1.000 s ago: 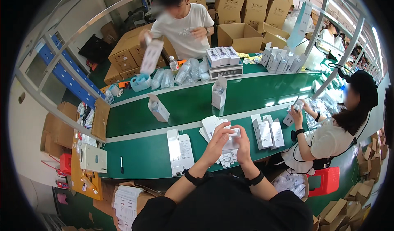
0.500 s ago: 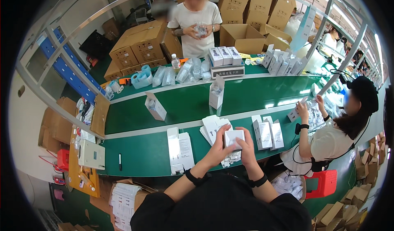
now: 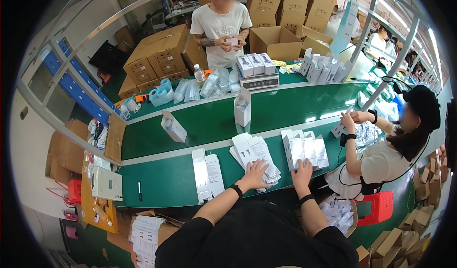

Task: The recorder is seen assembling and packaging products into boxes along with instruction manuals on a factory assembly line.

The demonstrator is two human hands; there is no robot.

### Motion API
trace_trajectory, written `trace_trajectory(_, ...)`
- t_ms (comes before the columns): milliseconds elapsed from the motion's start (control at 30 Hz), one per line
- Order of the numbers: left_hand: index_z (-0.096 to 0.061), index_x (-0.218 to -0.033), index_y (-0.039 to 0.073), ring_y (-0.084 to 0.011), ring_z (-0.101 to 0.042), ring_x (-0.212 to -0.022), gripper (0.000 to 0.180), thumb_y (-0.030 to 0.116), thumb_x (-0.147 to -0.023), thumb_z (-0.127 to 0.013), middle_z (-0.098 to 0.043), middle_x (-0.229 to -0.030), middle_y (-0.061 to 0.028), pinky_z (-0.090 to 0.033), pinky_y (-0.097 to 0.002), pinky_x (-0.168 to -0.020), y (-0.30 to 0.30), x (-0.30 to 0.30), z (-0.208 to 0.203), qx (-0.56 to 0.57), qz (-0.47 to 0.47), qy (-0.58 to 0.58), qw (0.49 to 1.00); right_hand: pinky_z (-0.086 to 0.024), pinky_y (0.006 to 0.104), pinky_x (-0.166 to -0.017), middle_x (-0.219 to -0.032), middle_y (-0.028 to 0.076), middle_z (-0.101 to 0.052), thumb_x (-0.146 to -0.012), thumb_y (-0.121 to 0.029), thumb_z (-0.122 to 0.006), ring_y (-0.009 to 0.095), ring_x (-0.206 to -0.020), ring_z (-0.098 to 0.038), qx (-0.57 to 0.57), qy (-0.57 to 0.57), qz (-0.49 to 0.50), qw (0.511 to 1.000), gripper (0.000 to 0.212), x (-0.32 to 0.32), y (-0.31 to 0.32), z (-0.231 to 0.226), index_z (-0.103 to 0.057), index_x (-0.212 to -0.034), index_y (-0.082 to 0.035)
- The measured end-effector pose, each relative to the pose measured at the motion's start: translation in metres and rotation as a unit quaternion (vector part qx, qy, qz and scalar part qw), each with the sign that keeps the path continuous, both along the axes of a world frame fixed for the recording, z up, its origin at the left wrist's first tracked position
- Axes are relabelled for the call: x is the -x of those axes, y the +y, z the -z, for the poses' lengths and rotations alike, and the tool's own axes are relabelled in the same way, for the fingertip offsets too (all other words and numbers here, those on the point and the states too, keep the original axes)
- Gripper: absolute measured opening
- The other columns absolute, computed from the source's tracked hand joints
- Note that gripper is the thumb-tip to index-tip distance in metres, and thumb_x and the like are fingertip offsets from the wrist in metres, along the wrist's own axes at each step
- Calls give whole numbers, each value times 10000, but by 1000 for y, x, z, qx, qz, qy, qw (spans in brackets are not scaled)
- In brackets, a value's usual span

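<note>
My left hand (image 3: 254,175) lies with spread fingers on a fanned stack of flat white cartons (image 3: 247,149) at the table's near edge. To its right, my right hand (image 3: 302,176) reaches the near end of a row of folded white boxes (image 3: 296,146). Its fingers are apart and touch the nearest box ends, not wrapped round them. Left of my left hand are more flat white cartons (image 3: 209,175). Two open-topped white boxes, one on the left (image 3: 174,127) and one in the middle (image 3: 243,111), stand on the green belt with clear plastic inside.
A black marker (image 3: 140,191) lies on the left of the green table. Across the belt, a person holds a small pale item, near bagged parts (image 3: 209,84) and boxes on a scale (image 3: 259,81). At right, another person handles a white box beside a red stool (image 3: 376,207).
The white box that both hands held has joined the row on the right. My hands have parted, the left dropping onto the flat cartons and the right to the row's near end.
</note>
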State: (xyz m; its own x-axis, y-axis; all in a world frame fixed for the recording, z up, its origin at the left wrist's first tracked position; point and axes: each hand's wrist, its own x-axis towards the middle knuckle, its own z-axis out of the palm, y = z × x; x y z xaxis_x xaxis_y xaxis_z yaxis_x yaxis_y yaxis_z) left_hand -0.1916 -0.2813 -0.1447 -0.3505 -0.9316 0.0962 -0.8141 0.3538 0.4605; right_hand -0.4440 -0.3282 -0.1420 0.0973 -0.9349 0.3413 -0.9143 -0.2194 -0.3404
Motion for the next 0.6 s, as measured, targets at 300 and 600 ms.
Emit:
trace_trajectory(300,-496,-1473,57,-388,-423,-1437,645,138,-870,-708,-470,-1525,-179,-355,-560,-1163,27,-25,41,28,68,-36,997,-386,525,-1135,-1436,258,-486,-735,-172,-836,464,-1342,-460,-24,-3,-49,999,609,-12,46,-2,-591,-1266,-2)
trace_trajectory(600,-627,-1321,-5,-296,-642,-1232,348,54,-979,-596,-676,-1300,-148,-476,-421,-1087,57,-19,-150,34,-110,252,961,-340,599,-1148,-1589,302,-285,-643,-344,-952,517,-1442,-320,39,-155,-232,960,1140,-77,56,-116,-330,-1559,-71)
